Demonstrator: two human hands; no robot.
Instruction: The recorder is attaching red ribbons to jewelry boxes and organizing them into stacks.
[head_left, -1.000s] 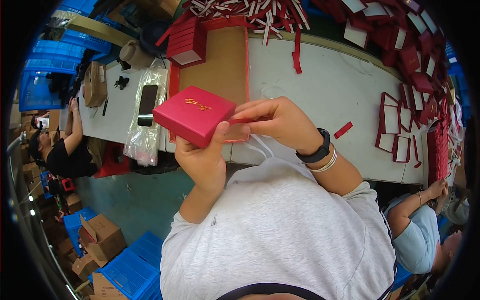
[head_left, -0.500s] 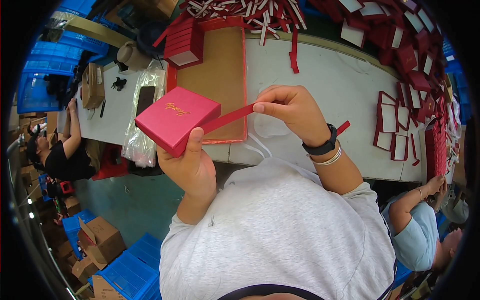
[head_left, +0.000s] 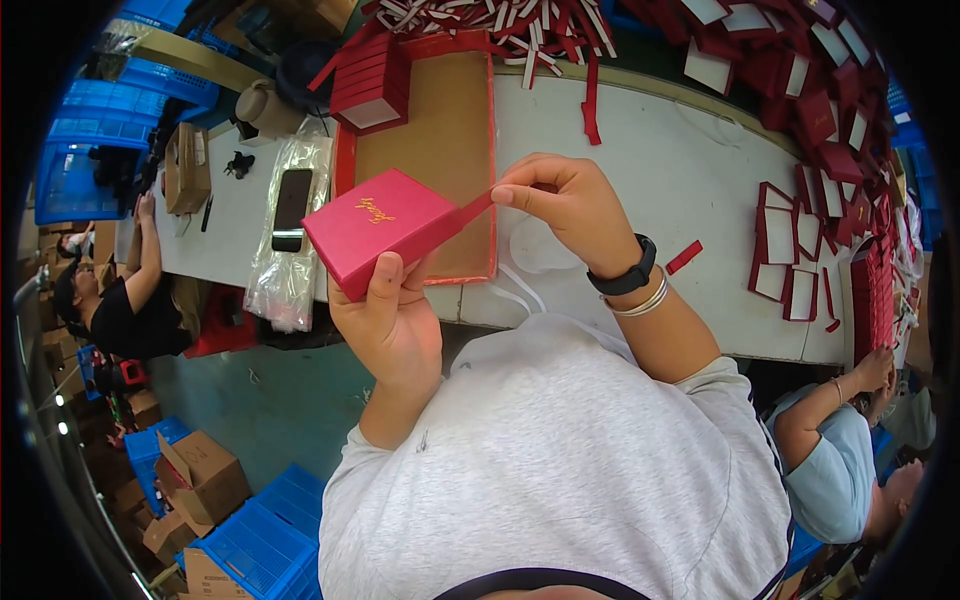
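One red box (head_left: 378,232), two hands, one strip (head_left: 474,209)

The box (head_left: 378,228) is crimson red with a small gold mark on its top face. The strip (head_left: 474,208) at its edge is the same red. The tray (head_left: 440,150) has a tan-brown floor and a red rim. The table (head_left: 650,160) surface is off-white. The wristband (head_left: 622,278) is black; the bangles (head_left: 640,302) beside it are silver. The phone (head_left: 292,208) is black and lies on clear plastic. The crates (head_left: 262,545) are bright blue. The cartons (head_left: 205,480) are plain brown. The sweatshirt (head_left: 560,470) is heathered light grey.
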